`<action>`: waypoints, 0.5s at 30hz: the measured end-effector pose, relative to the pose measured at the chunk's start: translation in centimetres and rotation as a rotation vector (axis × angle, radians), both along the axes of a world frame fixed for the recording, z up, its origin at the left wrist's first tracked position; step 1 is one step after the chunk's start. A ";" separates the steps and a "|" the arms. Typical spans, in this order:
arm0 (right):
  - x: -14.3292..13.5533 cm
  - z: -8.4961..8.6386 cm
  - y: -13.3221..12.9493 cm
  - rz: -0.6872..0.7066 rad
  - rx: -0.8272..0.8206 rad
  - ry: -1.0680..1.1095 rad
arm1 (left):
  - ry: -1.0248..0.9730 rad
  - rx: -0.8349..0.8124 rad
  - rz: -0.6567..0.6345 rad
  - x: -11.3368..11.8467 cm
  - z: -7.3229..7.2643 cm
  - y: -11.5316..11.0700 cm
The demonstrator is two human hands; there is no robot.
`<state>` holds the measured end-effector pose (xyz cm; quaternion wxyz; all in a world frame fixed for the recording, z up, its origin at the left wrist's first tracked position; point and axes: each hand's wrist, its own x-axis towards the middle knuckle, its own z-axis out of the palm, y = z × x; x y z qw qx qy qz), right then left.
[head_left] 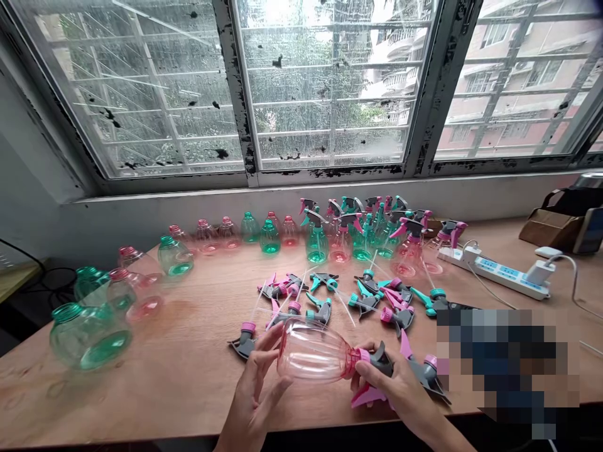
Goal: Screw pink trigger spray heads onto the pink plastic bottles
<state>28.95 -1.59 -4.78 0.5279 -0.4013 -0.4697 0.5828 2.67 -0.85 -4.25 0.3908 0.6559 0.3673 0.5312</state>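
Observation:
A clear pink spray bottle [313, 351] lies sideways in the air between my hands, its base to the left. My left hand [259, 383] grips the base end, with the fingers behind it and the thumb below. At the neck, my right hand [389, 380] is closed around a grey and pink trigger sprayer [379, 360] that sits on the bottle's mouth. Just beyond the bottle lie several loose trigger sprayers with thin tubes, such as a teal and grey one [321, 310] and a pink and grey one [245, 341].
Open-necked green bottles [89, 336] and pink bottles [228, 232] line the table's left and back. Bottles with sprayers fitted [317, 242] stand at the back middle. To the right are a power strip [494, 272], a brown bag [558, 220] and a pixelated area.

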 end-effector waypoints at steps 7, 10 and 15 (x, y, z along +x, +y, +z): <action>0.0 0.6 -0.2 0.011 -0.002 0.012 | 0.136 0.064 0.056 -0.5 -0.2 0.2; -0.1 0.7 -0.3 0.023 -0.009 0.002 | 0.151 0.020 0.029 -0.5 -0.1 0.1; -0.1 0.8 -0.2 0.040 0.006 -0.039 | 0.171 0.137 0.070 -0.3 -0.7 0.1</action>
